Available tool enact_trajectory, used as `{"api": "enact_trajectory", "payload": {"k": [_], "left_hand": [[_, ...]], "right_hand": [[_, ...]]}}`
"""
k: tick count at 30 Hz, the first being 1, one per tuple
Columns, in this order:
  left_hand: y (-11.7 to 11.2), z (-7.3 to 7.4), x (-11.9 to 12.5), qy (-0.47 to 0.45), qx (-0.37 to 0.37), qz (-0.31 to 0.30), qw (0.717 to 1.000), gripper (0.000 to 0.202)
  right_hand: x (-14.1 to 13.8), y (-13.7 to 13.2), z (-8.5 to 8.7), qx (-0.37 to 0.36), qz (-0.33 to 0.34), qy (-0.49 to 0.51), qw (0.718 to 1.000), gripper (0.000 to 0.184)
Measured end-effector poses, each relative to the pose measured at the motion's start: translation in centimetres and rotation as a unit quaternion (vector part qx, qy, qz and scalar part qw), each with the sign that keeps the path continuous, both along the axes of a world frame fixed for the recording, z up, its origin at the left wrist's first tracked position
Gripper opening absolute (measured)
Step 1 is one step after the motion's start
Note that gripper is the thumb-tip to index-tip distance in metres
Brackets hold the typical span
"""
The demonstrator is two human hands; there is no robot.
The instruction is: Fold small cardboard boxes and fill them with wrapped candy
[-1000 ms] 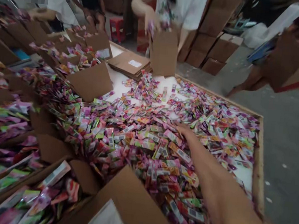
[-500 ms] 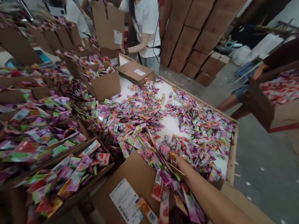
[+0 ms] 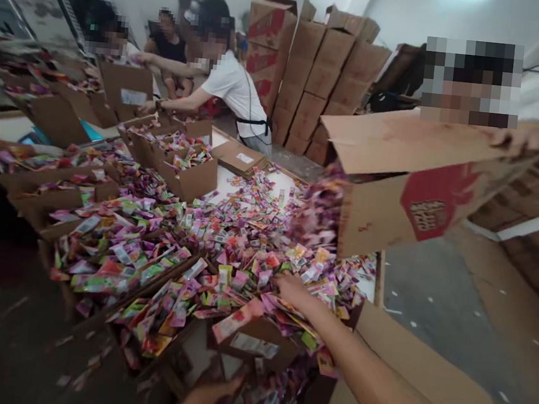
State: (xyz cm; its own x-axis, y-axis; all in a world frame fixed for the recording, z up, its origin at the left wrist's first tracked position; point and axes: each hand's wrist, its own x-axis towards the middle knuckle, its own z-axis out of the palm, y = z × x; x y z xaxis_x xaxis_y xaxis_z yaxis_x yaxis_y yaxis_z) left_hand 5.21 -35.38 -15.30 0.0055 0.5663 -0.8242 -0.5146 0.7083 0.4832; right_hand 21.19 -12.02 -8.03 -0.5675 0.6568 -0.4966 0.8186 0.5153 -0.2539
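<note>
My right hand reaches into a heap of small candy-like packets, pink, purple and green. Its fingers are bent and partly buried, so their grip is hidden. Packets lie along the wrist and spill over a carton flap with a white label. Below, an open carton holds more packets. My left hand is low in the view beside that carton, its visible fingers stretched out and blurred, with nothing seen in them.
Filled cartons stand at the left. A person at the right tips a large printed carton, packets pouring from it onto the white table. Another person in white works behind flattened cartons. Tall carton stacks rise behind.
The right-hand person's carton has come over the table and packets now fall from it. My right hand has moved left and slightly up. The labelled flap has tilted, with packets sliding over it.
</note>
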Motion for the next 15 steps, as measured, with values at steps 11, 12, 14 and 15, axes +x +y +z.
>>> {"api": "enact_trajectory", "payload": {"k": [11, 12, 14, 15], "left_hand": [[10.4, 10.6, -4.7, 0.432, 0.361, -0.281, 0.778, 0.104], [11.4, 10.5, -4.0, 0.432, 0.359, -0.334, 0.757, 0.088], [12.8, 9.8, -2.4, 0.403, 0.341, -0.422, 0.737, 0.051], [13.1, 9.1, -1.7, 0.385, 0.324, -0.444, 0.741, 0.033]], "right_hand": [[4.7, -7.4, 4.1, -0.156, -0.047, 0.194, 0.967, 0.064], [5.0, -7.7, 3.9, -0.165, -0.065, 0.199, 0.964, 0.059], [5.8, -7.7, 3.9, -0.151, -0.126, 0.208, 0.958, 0.047], [6.5, -7.6, 4.2, -0.120, -0.161, 0.218, 0.955, 0.043]]}}
